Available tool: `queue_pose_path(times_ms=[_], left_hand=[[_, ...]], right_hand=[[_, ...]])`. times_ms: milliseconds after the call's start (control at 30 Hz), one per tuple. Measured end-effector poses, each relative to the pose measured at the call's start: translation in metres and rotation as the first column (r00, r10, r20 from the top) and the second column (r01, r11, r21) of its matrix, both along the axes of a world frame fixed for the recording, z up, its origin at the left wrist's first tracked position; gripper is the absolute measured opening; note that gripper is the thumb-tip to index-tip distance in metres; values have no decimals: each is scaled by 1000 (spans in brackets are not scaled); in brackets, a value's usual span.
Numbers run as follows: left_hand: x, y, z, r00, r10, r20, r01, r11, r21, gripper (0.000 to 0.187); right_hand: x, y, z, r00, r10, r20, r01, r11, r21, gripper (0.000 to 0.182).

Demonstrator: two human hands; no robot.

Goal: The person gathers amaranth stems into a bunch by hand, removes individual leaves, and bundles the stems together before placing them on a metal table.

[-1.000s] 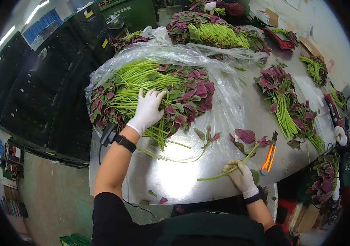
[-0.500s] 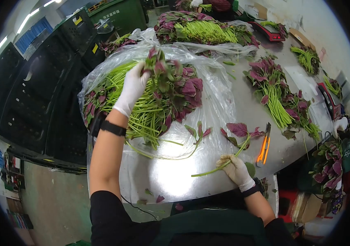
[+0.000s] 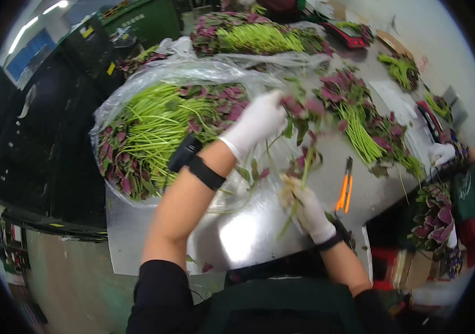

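Note:
My left hand (image 3: 258,122), in a white glove, is closed on a leafy amaranth sprig (image 3: 303,108), blurred by motion, out over the right side of the table. Below it, my gloved right hand (image 3: 309,211) pinches an amaranth stem (image 3: 304,177) that stands nearly upright with its leaves at the top. The large amaranth pile (image 3: 157,125) lies in an open clear plastic bag (image 3: 137,78) to the left, green stems and purple leaves showing. An orange utility knife (image 3: 345,192) rests on the metal table right of my right hand.
A bundled amaranth heap (image 3: 357,122) lies on the right of the metal table (image 3: 154,239). Another pile (image 3: 260,36) and a red scale (image 3: 349,36) are at the back. Black crates (image 3: 37,145) stand left. A co-worker's gloved hand (image 3: 442,153) is at the right edge.
My left hand has moved right from the bagged pile, carrying a leafy sprig near my right hand. The stem in my right hand has swung from slanted to nearly upright.

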State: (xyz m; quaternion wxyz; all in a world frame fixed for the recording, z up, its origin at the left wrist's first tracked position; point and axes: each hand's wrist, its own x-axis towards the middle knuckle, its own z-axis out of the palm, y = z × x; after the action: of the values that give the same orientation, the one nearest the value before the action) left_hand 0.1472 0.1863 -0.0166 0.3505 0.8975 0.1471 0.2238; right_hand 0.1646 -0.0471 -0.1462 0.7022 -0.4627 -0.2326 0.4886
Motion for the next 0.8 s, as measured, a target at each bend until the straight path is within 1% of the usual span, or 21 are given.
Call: queue_pose_path(times_ms=[33,100,133,233,267,367,400,467,500,567,600,667,700,733,800], left_hand=[[1,7,7,988,-134,80,154,932,-328,18],[-11,11,31,983,-179,26,159,788,-595,18],[-19,11,40,984,-178,4,137,743,-655,16],[-27,19,22,994,-97,46,87,474,-876,15],[-30,19,17,997,-72,25,57,485,-873,15],[-40,10,11,1000,-2,-21,-17,522,-852,14],[-42,6,11,999,19,-29,-35,540,-841,14],[-46,0,9,998,30,-49,-57,581,-812,15],[-47,-5,7,998,16,-67,-64,569,-820,15],[-45,-17,3,995,-14,-100,-76,543,-836,16],[-40,-23,0,995,27,-95,-95,530,-843,15],[-40,-38,-6,996,35,-79,-86,414,-906,14],[-39,-44,-6,997,41,-72,-82,356,-931,13],[-35,-50,-9,988,135,-71,-114,346,-931,11],[-32,-53,-19,979,203,20,-56,362,-930,14]], right_hand=[[-2,9,15,995,-80,64,82,996,-20,40],[4,22,23,981,-150,125,147,989,32,39],[6,28,26,971,-181,154,173,983,64,39],[10,38,29,943,-230,241,222,973,60,35],[13,38,25,916,-240,321,247,969,20,30],[27,29,21,901,-168,399,262,945,-195,28],[25,25,27,884,-187,429,298,932,-208,28],[18,25,25,865,-290,410,340,939,-53,29],[14,26,23,854,-341,394,361,932,24,29],[10,33,22,848,-305,434,290,952,103,32],[6,35,26,842,-288,457,251,958,141,34],[-6,36,36,955,-139,261,113,987,112,38],[-13,37,43,986,-58,156,40,993,113,41],[-20,37,48,1000,-19,-4,19,992,124,44],[-23,34,43,974,110,-198,-56,964,261,43]])
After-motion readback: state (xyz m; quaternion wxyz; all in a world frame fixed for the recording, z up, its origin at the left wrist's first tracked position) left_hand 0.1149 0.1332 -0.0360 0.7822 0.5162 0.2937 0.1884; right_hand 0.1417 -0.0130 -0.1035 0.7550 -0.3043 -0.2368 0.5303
